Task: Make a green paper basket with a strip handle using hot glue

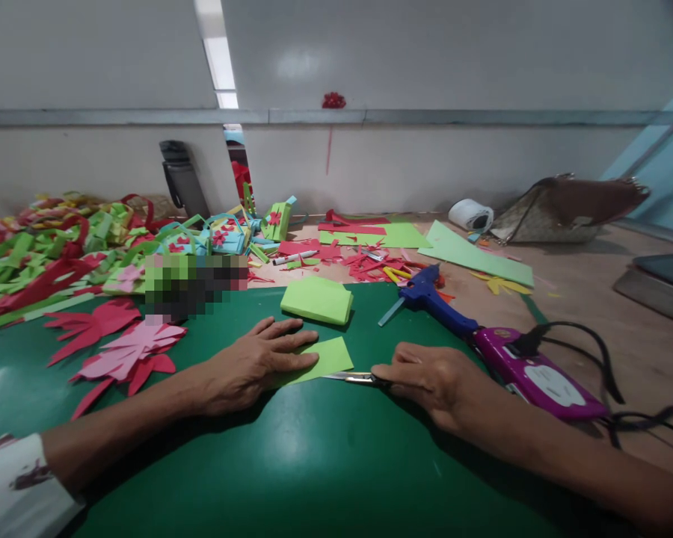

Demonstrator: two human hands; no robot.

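- The fingers of the left hand (269, 355) lie flat and slightly parted, pressing down a piece of lime-green paper (333, 354) on a green mat (314, 471).
- The right hand (429, 376) closes around a cutter knife (362, 378), fingers curled tight on the handle, blade pointing toward the left hand.
- The blade meets the near edge of the lime-green paper, close to its right corner; whether it lies over the sheet or inside a fold cannot be told.
- Just beyond the sheet, a folded green stack (316, 300) rests on the mat, near the left fingertips.
- Beyond the right hand, a blue glue gun (440, 305) with a pale glue stick lies beside a purple power strip (544, 377), a black plug in its socket.
- To the left, pink (126, 351) and red cutouts (102, 321) overlap on the mat, near a pixelated patch.
- Farther back, red scraps (370, 265), a white pen (295, 256) and a pale green sheet (476, 252) litter the tan surface.
- A heap of colorful paper pieces (50, 254) fills the far left, before a dark bottle (185, 179).
- At far right, a white roll (471, 215) sits beside a brown-and-beige handbag (572, 211).
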